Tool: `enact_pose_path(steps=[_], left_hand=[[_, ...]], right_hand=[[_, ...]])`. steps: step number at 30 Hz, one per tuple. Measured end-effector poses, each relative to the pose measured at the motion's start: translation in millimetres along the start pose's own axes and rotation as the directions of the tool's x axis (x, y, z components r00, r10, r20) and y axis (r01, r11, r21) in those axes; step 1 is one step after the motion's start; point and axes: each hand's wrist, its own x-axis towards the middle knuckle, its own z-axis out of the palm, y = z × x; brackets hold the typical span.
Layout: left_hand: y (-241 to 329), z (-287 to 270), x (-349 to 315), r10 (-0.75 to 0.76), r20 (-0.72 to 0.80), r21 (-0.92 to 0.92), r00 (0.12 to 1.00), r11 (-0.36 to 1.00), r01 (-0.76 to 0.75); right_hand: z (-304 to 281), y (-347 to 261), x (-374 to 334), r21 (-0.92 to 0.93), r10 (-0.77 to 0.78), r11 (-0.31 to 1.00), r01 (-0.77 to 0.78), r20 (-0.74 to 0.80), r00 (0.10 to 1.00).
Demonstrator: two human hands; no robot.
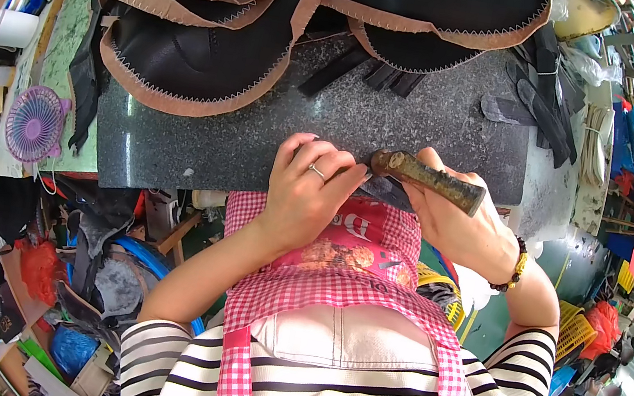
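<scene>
Head view: I watch a dark slab [212,150]
Right hand [465,231]: fingers wrapped round a hammer [437,182] — over the slab's near edge
Left hand [307,184]: fingers curled nearby — I can't tell whether gripping

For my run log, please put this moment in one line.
right hand: holds hammer-like tool | left hand: fingers bent, beside tool, contents unclear | stitched black pieces: piled at far side of dark slab
</scene>
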Motion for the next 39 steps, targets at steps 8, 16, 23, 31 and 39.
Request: enact_pose_path(steps=[8,16,23,31,39], left_hand=[[-1.8,-15.1,12.9,0.125,0.174,0.082,0.977,0.987,-0.141],[-16.7,-12.0,16.0,0.118,0.112,0.044,0.987,0.991,-0.124],[-0.3,-2.2,3.6,0.02,0.01,0.036,1.0,0.999,-0.02],[-16.1,-12.7,13.9,0.155,0.149,0.035,0.977,0.986,-0.162],[-37.8,-16.6,31.8,0.298,0.2,-0.124,0.933,0.953,-0.278]], right_hand=[[-4.8,1.2,3.4,0.045,0.007,0.999,-0.007,-0.007,1.0],[2.7,2.2,-0.4,-0.022,0.027,0.999,-0.026,0.021,0.999],[-5.1,9.3,6.0,0.063,-0.008,0.998,0.014,-0.083,0.997],[-7.1,8.8,10.1,0.078,-0.077,0.994,0.079,-0.033,0.996],[-12.3,14.5,15.7,0.016,-0.044,0.999,0.042,0.113,0.993]])
